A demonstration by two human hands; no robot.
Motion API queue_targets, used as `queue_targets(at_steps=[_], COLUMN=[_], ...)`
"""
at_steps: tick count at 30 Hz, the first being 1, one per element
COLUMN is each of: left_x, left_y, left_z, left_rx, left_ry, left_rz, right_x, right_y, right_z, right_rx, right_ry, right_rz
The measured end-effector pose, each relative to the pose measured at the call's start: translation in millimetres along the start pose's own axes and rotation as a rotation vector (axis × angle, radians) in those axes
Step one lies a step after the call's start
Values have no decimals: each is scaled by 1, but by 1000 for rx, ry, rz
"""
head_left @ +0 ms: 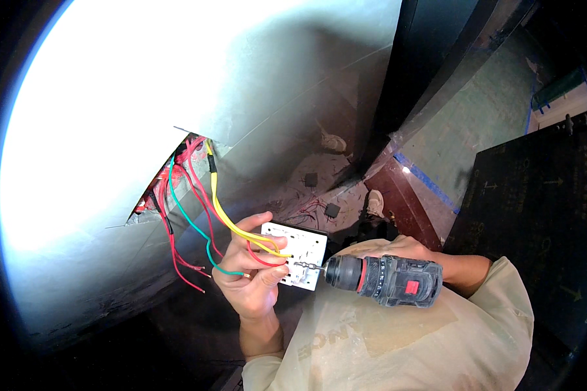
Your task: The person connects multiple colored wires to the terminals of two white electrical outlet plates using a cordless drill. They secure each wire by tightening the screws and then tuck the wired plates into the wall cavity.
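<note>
My left hand (257,287) grips a white switch or socket back (306,253) with a dark front edge. Yellow wires (227,216) and a red wire run into it from a rough wall opening (156,192). A green wire (192,220) hangs down across my left fingers, and more red wires (175,257) dangle beside them. My right hand (407,247) is closed on a black-and-grey cordless drill (391,280), mostly hidden behind it. The drill's thin bit (310,266) points horizontally at the back of the white piece, touching or nearly touching it beside my left fingertips.
The pale wall panel (104,98) fills the upper left. Below, small dark squares (332,210) and wire scraps lie on the dusty floor (342,169) near my shoes (375,203). A dark printed board (522,221) stands at right, with blue tape (424,182) on the floor beyond.
</note>
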State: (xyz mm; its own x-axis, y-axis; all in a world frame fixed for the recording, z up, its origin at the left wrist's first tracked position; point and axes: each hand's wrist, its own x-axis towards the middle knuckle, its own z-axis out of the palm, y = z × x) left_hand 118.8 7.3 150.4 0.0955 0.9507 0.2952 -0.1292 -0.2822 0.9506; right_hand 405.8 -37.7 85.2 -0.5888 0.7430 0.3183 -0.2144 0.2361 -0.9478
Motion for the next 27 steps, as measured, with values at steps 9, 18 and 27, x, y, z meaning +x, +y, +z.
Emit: queue_targets(at_steps=[9,18,27], left_x=[-4,-2,-1], left_y=[3,9,9], left_z=[-3,-1,-7], left_rx=[97,105,142], left_ry=[-38,-73,-140], left_rz=[-9,-24,-93], right_x=[-2,0,-1], right_y=[-1,1,1], right_z=[-3,-8,-14], right_rx=[-10,-66,-138], right_ry=[-31,-59,-107], right_rz=[4,-23,5])
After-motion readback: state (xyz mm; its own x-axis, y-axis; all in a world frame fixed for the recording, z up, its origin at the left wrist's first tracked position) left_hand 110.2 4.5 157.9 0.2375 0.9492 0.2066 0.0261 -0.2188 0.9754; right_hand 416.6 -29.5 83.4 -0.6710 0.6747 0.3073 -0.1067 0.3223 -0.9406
